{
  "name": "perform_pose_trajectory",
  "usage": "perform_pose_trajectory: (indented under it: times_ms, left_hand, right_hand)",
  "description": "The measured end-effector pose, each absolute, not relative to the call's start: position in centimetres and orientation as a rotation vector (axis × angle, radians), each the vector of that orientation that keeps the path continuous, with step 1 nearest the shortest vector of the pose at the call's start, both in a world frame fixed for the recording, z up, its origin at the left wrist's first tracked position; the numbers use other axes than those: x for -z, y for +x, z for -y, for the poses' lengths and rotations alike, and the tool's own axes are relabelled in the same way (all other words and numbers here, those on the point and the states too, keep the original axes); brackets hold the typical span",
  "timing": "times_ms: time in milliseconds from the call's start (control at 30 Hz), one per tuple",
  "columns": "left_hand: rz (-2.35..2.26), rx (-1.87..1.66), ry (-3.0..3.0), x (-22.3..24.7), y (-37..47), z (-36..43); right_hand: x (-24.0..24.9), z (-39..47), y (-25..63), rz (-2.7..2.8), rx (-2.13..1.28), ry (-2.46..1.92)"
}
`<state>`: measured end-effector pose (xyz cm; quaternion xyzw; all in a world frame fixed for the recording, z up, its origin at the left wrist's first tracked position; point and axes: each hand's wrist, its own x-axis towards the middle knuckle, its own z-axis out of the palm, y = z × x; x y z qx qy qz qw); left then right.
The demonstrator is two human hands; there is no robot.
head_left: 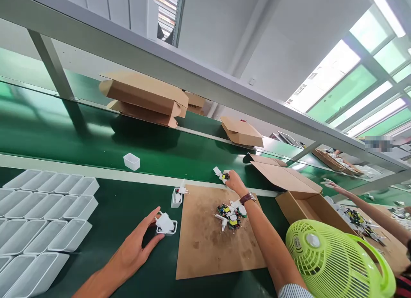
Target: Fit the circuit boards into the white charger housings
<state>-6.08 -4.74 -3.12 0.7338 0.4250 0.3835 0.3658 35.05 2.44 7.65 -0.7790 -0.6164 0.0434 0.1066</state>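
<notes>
My left hand (136, 240) curves its thumb and fingers about a small white plastic case (171, 227) standing on the green work surface. A white plug piece (165, 223) sits over the top of that case. Farther off, my right hand (236, 182) pinches a small circuit board with white plastic parts (221, 175) at the conveyor's near edge. Under the right forearm, a heap of circuit boards and white plugs (231, 214) lies on a cardboard sheet (205, 251). Between the hands stands another white case (176, 198), with a plug piece (183, 189) at its top.
Rows of white cases (48, 212) fill the left side. One white case (131, 162) stands on the green conveyor belt (96, 139). A light-green fan (330, 255) and an open cardboard box (308, 208) stand right. A co-worker's arm (369, 208) reaches in beyond.
</notes>
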Motion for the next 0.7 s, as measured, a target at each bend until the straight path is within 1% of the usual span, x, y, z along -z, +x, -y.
perform_pose_trajectory:
  times_ms: [133,300,367,467,600,700]
  left_hand:
    - [-1.124,-0.952,1.920,2.7,-6.2,4.7]
    - [-1.142,-0.965,1.946,3.6,-6.5,4.2]
    - [-1.136,-0.973,1.925,3.5,-6.6,4.0]
    - [-1.103,-0.952,1.866,2.6,-6.6,4.0]
    - [-1.088,-0.920,1.799,1.0,-6.4,4.1]
    - [-1.123,-0.899,1.798,0.5,-6.5,4.1]
  right_hand:
    - [-7.6,-0.2,33.2,1.861,-0.173,-2.234]
    - [-7.9,4.9,30.5,2.004,-0.273,-2.091]
    - [-8.2,6.9,29.2,2.072,-0.281,-1.979]
    - [-8.4,9.0,26.5,2.134,-0.281,-1.694]
    - [-6.6,10.1,21.4,2.279,-0.466,-1.381]
    - [-4.1,9.8,17.8,2.348,-0.454,-1.306]
